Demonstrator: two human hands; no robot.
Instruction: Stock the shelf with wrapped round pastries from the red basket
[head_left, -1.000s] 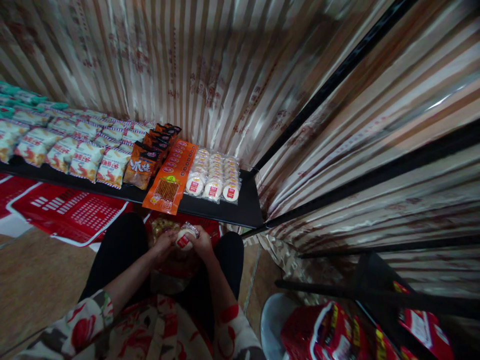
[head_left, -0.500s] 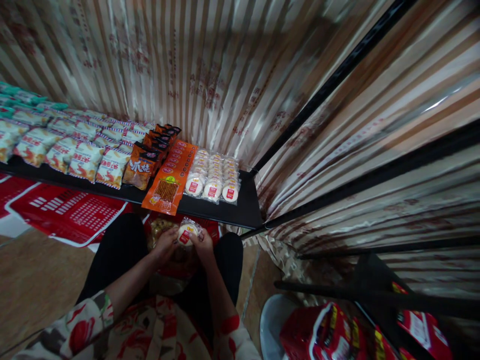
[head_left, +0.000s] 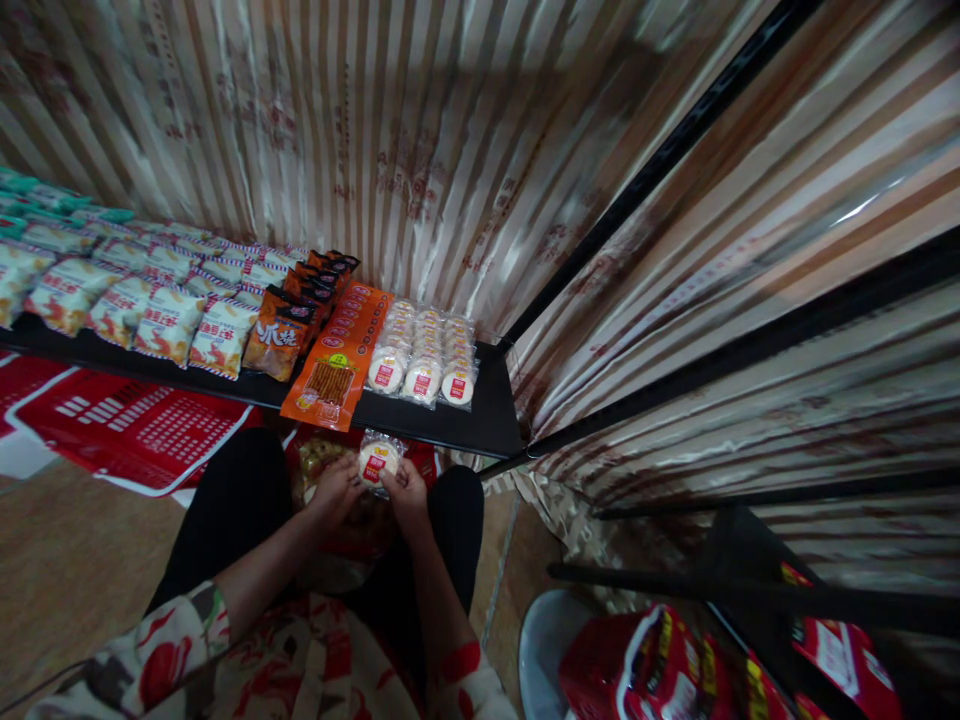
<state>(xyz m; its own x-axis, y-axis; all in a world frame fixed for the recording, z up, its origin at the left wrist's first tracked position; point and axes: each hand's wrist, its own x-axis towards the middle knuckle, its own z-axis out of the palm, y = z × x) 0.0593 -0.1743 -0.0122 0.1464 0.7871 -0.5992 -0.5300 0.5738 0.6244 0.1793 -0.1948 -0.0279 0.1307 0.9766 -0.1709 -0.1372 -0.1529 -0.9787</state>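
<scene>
Fingers point(head_left: 393, 484) of the right hand point(head_left: 411, 502) are closed on the lower right edge of a round white packet point(head_left: 379, 465), the thumb lying over its face; those of the left hand point(head_left: 334, 492) pinch its left edge. Patterned sleeves point(head_left: 180, 640) run back from both wrists, and the packet sits between the dark knees point(head_left: 459, 535), just short of the shelf point(head_left: 480, 432).

Compared with a second ago, it has risen a little towards the shelf's front edge, and its label has turned level and plain to view. As a judgement, that puts it the same way round as the shelved ones, though it is still in hand and apart from them.

Beside the left hand, low down, is a clear bag point(head_left: 319, 456), its contents hard to make out. To the right, a pale tub point(head_left: 536, 640) stands beside red packs point(head_left: 660, 665).

On the shelf, three files of white rounds point(head_left: 421, 378) fill the right part, unchanged. Next to them lie a long orange pouch point(head_left: 328, 378), orange-and-black bags point(head_left: 276, 345), then white bags point(head_left: 221, 335). Behind hangs a striped sheet point(head_left: 420, 120).
</scene>
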